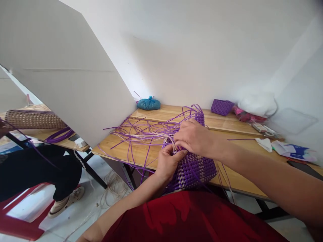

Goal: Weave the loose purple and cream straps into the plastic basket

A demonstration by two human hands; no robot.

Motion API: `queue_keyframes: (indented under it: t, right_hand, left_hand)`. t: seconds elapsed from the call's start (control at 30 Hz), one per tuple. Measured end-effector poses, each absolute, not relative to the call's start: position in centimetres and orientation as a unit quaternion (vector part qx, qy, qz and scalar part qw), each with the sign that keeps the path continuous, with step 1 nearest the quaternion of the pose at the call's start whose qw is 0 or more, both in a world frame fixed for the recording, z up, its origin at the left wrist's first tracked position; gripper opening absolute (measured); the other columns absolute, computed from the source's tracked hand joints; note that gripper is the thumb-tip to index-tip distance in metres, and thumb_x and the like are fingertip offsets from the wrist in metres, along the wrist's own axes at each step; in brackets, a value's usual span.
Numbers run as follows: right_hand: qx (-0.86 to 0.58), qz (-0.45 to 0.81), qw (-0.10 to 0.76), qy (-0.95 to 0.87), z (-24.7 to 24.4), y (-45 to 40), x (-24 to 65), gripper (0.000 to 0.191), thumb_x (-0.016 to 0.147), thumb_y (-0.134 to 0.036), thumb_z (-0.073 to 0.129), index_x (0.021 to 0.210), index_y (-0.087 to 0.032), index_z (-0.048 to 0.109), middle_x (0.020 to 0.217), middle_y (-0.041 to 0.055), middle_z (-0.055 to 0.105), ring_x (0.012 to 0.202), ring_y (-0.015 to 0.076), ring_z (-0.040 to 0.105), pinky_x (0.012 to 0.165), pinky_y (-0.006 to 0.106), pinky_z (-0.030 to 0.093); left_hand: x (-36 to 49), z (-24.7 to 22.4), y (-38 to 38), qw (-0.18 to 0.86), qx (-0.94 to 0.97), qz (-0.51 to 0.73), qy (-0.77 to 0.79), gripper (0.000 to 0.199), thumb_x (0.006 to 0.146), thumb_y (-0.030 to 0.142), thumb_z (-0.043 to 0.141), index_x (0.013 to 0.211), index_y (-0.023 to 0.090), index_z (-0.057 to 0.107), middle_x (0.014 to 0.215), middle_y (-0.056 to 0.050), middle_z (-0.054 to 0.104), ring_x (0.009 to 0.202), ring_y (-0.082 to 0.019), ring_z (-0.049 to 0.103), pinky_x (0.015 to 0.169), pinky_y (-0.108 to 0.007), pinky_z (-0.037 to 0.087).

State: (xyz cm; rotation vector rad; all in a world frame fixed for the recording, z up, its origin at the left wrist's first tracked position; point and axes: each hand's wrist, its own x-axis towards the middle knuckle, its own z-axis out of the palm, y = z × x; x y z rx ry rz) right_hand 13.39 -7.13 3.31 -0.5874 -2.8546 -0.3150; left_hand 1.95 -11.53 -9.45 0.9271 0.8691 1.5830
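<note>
Left hand, right hand: grip pinched on woven basket; tied blue bag bulging.

Light-brown wood-grain table, long thin purple and beige strips sprawled across its left part, knotted blue plastic bag and small purple woven basket towards the back.

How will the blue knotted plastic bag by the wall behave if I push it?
The blue knotted plastic bag would probably sag and reshape, since it lies slumped. Its smooth-looking plastic may slip under fingers. Rolling seems unlikely, given its low, wide shape.
</note>
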Motion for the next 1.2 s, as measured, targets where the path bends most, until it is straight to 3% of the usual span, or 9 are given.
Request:
queue_keyframes:
  t: [0.17, 0.3, 0.4, 0.5, 0.67, 0.8, 0.93, 1.03, 1.2]
  right_hand:
    - [-0.279, -0.073, 0.142, -0.947, 2.2, -5.3, 14.0, 0.018, 0.092, -0.016, 0.051, 0.080, -0.017, 0.065, 0.080, 0.0023, 0.064, 0.075, 0.0142, 0.055, 0.068, 0.027, 0.034]
    - [-0.288, -0.115, 0.128, -0.942, 1.9, -7.6, 15.0, 0.020, 0.092, -0.017, 0.049, 0.078, -0.017, 0.063, 0.081, 0.0042, 0.062, 0.075, 0.0158, 0.055, 0.069, 0.028, 0.035]
    - [-0.324, -0.127, 0.119, -0.930, 1.8, -9.6, 15.4, 0.019, 0.091, -0.016, 0.048, 0.076, -0.017, 0.060, 0.077, 0.0054, 0.063, 0.071, 0.0168, 0.055, 0.067, 0.030, 0.033]
    - [-0.368, -0.065, 0.112, -0.921, 1.2, -10.4, 15.6, 0.022, 0.092, -0.017, 0.046, 0.073, -0.017, 0.057, 0.073, 0.0045, 0.063, 0.066, 0.0151, 0.054, 0.063, 0.029, 0.032]
    - [-0.421, 0.062, 0.191, -0.885, -1.1, -9.6, 15.8, 0.025, 0.094, -0.022, 0.041, 0.072, -0.018, 0.053, 0.071, 0.0015, 0.061, 0.063, 0.0120, 0.050, 0.059, 0.026, 0.028]
    - [-0.442, 0.114, 0.213, -0.864, -2.3, -9.3, 15.6, 0.031, 0.092, -0.027, 0.042, 0.062, -0.018, 0.045, 0.059, -0.0023, 0.051, 0.055, 0.0102, 0.040, 0.054, 0.026, 0.022]
    - [-0.421, 0.165, 0.226, -0.863, -3.1, -9.0, 15.9, 0.035, 0.088, -0.029, 0.043, 0.056, -0.018, 0.033, 0.052, -0.0046, 0.037, 0.052, 0.0093, 0.033, 0.053, 0.027, 0.018]
    - [-0.410, 0.204, 0.239, -0.856, -3.7, -8.8, 16.4, 0.033, 0.085, -0.026, 0.043, 0.056, -0.019, 0.030, 0.054, -0.0050, 0.033, 0.053, 0.0089, 0.031, 0.053, 0.026, 0.019]
    - [-0.409, 0.219, 0.226, -0.857, -4.3, -9.3, 17.4, 0.035, 0.089, -0.029, 0.043, 0.057, -0.019, 0.034, 0.055, -0.0053, 0.035, 0.053, 0.0087, 0.034, 0.052, 0.025, 0.023]
  left_hand:
    - [1.9, -10.0, -11.7, 0.554, 0.353, 0.665, 0.356, 0.027, 0.065, 0.031, 0.083, 0.082, 0.017, 0.067, 0.078, -0.001, 0.066, 0.069, -0.012, 0.058, 0.071, -0.026, 0.044]
    - [2.0, -10.1, -11.6, 0.574, 0.303, 0.681, 0.340, 0.039, 0.061, 0.028, 0.085, 0.096, 0.020, 0.068, 0.084, -0.001, 0.069, 0.073, -0.014, 0.062, 0.075, -0.029, 0.046]
    - [2.0, -10.1, -11.5, 0.570, 0.293, 0.696, 0.324, 0.037, 0.060, 0.024, 0.085, 0.092, 0.021, 0.068, 0.083, 0.000, 0.069, 0.074, -0.013, 0.062, 0.076, -0.027, 0.046]
    - [1.9, -10.3, -11.4, 0.578, 0.297, 0.689, 0.321, 0.027, 0.062, 0.022, 0.083, 0.084, 0.019, 0.069, 0.078, 0.000, 0.068, 0.071, -0.012, 0.061, 0.074, -0.027, 0.045]
    - [1.7, -10.6, -11.4, 0.590, 0.315, 0.673, 0.316, 0.026, 0.065, 0.026, 0.083, 0.087, 0.018, 0.070, 0.080, -0.001, 0.069, 0.072, -0.012, 0.060, 0.075, -0.026, 0.044]
    - [2.0, -10.2, -11.4, 0.606, 0.295, 0.671, 0.310, 0.024, 0.064, 0.029, 0.084, 0.079, 0.017, 0.069, 0.072, 0.001, 0.066, 0.065, -0.009, 0.056, 0.069, -0.023, 0.042]
    - [2.4, -9.9, -10.9, 0.635, 0.225, 0.656, 0.340, 0.032, 0.054, 0.030, 0.088, 0.071, 0.015, 0.065, 0.063, 0.001, 0.064, 0.058, -0.010, 0.055, 0.063, -0.024, 0.042]
    - [2.5, -10.1, -10.6, 0.630, 0.214, 0.655, 0.357, 0.034, 0.050, 0.029, 0.089, 0.070, 0.015, 0.065, 0.062, 0.001, 0.064, 0.057, -0.010, 0.055, 0.062, -0.025, 0.042]
    - [2.5, -10.8, -10.7, 0.630, 0.264, 0.639, 0.354, 0.031, 0.058, 0.033, 0.086, 0.073, 0.015, 0.066, 0.062, 0.000, 0.064, 0.057, -0.011, 0.055, 0.063, -0.025, 0.042]
